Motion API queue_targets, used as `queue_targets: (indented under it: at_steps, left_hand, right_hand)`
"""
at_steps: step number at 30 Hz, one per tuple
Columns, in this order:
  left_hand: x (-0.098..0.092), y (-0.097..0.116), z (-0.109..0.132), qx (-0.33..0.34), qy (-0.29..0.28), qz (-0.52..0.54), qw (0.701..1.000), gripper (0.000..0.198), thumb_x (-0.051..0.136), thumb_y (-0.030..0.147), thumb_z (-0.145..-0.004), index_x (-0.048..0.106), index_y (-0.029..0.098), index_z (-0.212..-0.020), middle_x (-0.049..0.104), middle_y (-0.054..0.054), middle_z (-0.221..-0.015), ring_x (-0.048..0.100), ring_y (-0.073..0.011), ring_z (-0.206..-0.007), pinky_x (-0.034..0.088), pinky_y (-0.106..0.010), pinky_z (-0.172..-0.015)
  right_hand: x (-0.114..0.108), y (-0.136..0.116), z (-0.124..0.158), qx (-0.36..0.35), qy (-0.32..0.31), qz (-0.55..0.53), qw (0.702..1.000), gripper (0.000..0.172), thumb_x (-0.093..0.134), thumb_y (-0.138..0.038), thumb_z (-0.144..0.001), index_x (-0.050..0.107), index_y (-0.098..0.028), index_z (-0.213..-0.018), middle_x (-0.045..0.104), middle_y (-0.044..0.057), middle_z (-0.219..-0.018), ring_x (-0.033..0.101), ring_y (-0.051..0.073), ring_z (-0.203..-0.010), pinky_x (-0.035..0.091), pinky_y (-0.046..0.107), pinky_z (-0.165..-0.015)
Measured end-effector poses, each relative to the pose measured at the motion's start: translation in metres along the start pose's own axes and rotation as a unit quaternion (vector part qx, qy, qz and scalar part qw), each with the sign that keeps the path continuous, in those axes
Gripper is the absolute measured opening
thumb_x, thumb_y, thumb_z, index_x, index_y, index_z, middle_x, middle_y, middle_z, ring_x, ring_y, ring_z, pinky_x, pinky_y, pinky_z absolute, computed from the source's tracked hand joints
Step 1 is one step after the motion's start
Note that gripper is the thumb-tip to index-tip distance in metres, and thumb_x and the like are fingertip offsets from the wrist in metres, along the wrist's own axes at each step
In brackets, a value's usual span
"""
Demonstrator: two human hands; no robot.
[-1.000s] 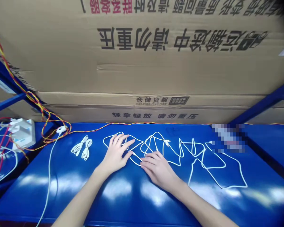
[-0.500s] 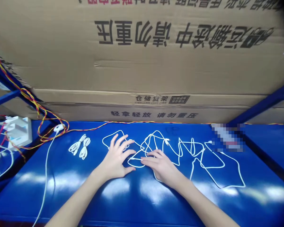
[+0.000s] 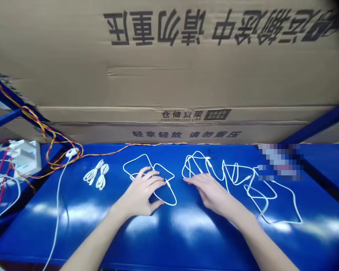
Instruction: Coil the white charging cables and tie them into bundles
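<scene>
My left hand rests over one loose white cable, its fingers lightly bent and the thumb held apart. Loops of that cable spread out beyond the fingers on the blue shelf. To the right, my right hand lies palm down with fingers stretched out, at the near edge of a tangle of white cables. No cable shows gripped in it; its underside is hidden. Further left lie two small coiled white cables, one larger coil and a smaller coil.
A cardboard box forms the back wall. White power strips and red-yellow twisted wires sit at the left, with a white cord running forward. A blurred-out item lies at the back right of the blue shelf.
My right hand has moved right, along with the tangle of cables. A gap now separates that tangle from the cable under my left hand, which has stayed nearly in place.
</scene>
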State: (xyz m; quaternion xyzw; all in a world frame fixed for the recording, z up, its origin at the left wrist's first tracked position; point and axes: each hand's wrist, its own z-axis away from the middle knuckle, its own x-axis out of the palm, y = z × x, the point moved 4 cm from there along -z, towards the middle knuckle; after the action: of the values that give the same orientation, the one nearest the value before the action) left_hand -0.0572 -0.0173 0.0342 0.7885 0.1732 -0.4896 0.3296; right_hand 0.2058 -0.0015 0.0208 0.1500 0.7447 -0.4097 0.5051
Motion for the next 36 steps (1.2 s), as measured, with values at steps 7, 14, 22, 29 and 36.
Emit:
queue_targets:
  at_steps: [7,14,22,29,36]
  left_hand:
    - [0.002,0.004,0.0,-0.009,-0.051,0.039,0.998,0.057,0.078,0.038,-0.084,0.062,0.02,-0.136,0.072,-0.009,-0.108,0.064,-0.0273,-0.104,0.04,-0.051,-0.105]
    - [0.002,0.002,-0.002,-0.005,-0.046,0.042,0.998,0.037,0.079,0.04,-0.085,0.072,0.025,-0.118,0.069,-0.007,-0.113,0.062,-0.0261,-0.107,0.043,-0.046,-0.099]
    - [0.002,0.006,0.002,0.044,-0.015,-0.001,0.999,0.032,0.07,0.037,-0.095,0.069,0.021,-0.122,0.072,-0.007,-0.11,0.065,-0.0232,-0.101,0.043,-0.046,-0.103]
    - [0.008,0.013,0.003,0.048,-0.065,-0.07,0.994,0.024,0.065,0.032,-0.097,0.073,0.022,-0.118,0.07,-0.007,-0.103,0.063,-0.0244,-0.096,0.046,-0.044,-0.092]
    - [0.006,0.014,0.001,0.028,-0.066,-0.01,0.997,0.018,0.062,0.031,-0.098,0.078,0.025,-0.101,0.069,-0.004,-0.097,0.063,-0.0205,-0.091,0.046,-0.04,-0.086]
  right_hand:
    - [0.015,-0.038,-0.01,0.029,0.062,0.082,0.994,0.031,0.064,-0.046,-0.1,0.074,-0.022,-0.117,0.071,0.009,-0.1,0.058,0.027,-0.097,0.042,0.045,-0.09]
    - [0.042,-0.058,-0.011,-0.024,0.001,0.045,0.999,0.03,0.053,-0.017,-0.103,0.074,-0.029,-0.121,0.064,0.005,-0.097,0.052,0.02,-0.087,0.037,0.036,-0.08]
    - [0.045,-0.051,-0.011,-0.041,0.036,0.014,0.998,0.027,0.057,-0.018,-0.103,0.077,-0.03,-0.116,0.068,0.005,-0.091,0.052,0.02,-0.087,0.037,0.037,-0.08]
    - [0.039,-0.042,-0.012,-0.013,0.047,-0.035,0.998,0.016,0.068,-0.03,-0.1,0.072,-0.021,-0.112,0.073,0.004,-0.093,0.059,0.021,-0.091,0.044,0.039,-0.087]
    - [0.025,-0.042,-0.005,-0.037,0.022,-0.004,0.999,0.039,0.07,-0.047,-0.096,0.069,-0.03,-0.131,0.054,0.012,-0.147,0.05,0.032,-0.133,0.045,0.052,-0.108]
